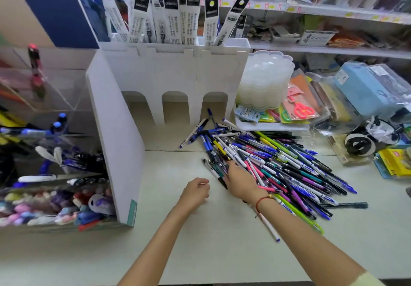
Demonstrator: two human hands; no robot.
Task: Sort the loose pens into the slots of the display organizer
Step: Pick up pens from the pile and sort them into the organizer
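Right hand [239,180] flat on pens [278,163]

A stationery shop: shelves [333,10] at one o'clock carry yellow price tags [349,14], packaged refills [189,16] stand at twelve, and packed scissors [300,110] lie at two o'clock.

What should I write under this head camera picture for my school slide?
A person's right hand reaches into a pile of loose pens beside a white display organizer.
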